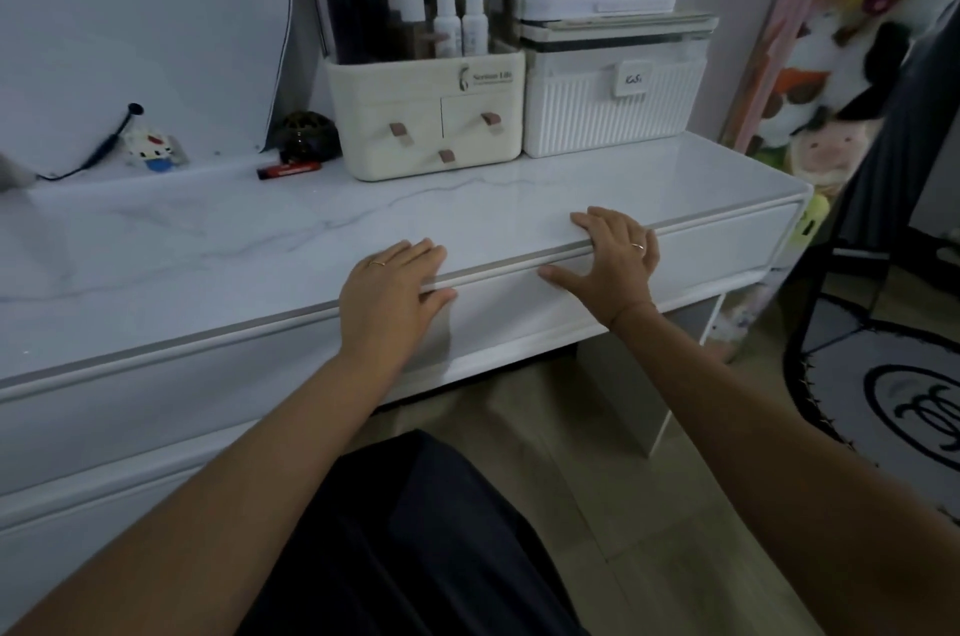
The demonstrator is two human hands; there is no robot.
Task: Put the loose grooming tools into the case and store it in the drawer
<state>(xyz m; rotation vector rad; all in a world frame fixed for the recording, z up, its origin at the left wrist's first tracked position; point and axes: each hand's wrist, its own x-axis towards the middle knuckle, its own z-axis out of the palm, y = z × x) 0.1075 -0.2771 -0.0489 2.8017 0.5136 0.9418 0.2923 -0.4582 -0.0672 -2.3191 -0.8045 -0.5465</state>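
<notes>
Bench (234, 240) top: no case and no loose grooming tools in view, so their place cannot be told; possibly inside the drawer. Left hand (395, 287): flat, fingers straight on the bench edge, thumb over the lip, holding nothing. Drawer (519, 310) front sits flush, shut. Right hand (615, 261): likewise flat and empty, thumb spread on the drawer front. Judgement: the storing step, either finished or the drawer not yet opened. No handle shows, so opening would need fingers hooked under the lip.
</notes>
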